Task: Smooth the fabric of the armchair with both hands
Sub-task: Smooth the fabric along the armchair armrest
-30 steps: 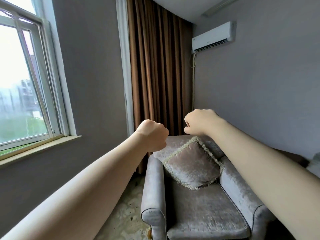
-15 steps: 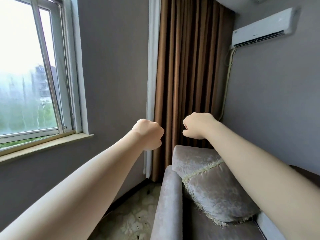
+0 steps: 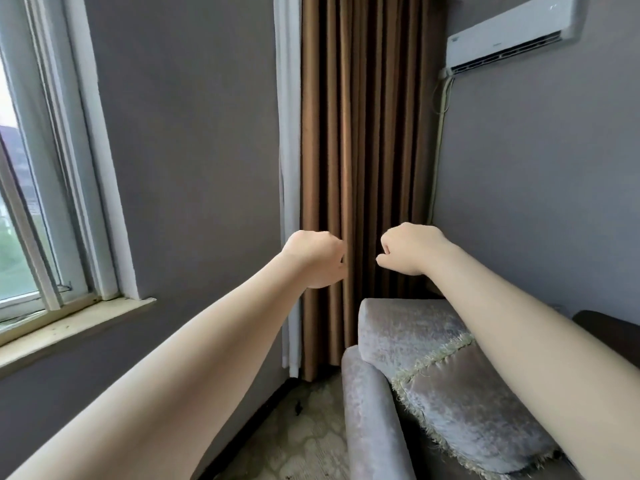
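left hand (image 3: 317,259): a closed fist, holding nothing, raised at frame centre before the brown curtain (image 3: 360,133).
right hand (image 3: 410,247): also a fist, empty, just beside the left one, not touching.
armchair (image 3: 374,420): grey velvet, lower right of the frame, below both hands, untouched.
cushion (image 3: 464,407): fringed, leaning on the chair's back.
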The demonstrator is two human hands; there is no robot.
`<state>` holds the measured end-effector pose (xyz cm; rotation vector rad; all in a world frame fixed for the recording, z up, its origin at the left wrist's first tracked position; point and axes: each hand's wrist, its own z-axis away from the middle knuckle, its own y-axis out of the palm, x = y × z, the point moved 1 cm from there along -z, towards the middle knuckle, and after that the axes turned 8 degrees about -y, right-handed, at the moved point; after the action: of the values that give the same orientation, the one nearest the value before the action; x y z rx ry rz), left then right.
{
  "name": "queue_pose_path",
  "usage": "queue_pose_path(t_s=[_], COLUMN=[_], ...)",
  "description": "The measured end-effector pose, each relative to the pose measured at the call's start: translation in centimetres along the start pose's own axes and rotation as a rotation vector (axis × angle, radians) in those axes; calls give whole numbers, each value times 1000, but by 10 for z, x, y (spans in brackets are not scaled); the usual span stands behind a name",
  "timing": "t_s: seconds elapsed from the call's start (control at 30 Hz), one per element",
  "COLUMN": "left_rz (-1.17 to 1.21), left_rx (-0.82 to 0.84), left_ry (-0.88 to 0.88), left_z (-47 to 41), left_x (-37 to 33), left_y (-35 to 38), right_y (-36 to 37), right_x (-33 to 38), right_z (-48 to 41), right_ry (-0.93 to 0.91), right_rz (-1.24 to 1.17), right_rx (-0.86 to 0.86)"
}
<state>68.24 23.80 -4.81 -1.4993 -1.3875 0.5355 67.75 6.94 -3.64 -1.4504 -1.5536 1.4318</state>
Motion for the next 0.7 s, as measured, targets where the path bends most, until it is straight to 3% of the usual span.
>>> queue_pose_path(t_s=[0.43, 0.7], left_rz=[98, 55], left_rx=[1, -60], left_ry=[198, 221], left_z=[-145, -281], left_x=[86, 131], left_y=[141, 229], right_y=[86, 143], right_x=[10, -29], right_z=[-171, -329], right_ry=[183, 170], right_rz=[13, -8], right_rx=[134, 89])
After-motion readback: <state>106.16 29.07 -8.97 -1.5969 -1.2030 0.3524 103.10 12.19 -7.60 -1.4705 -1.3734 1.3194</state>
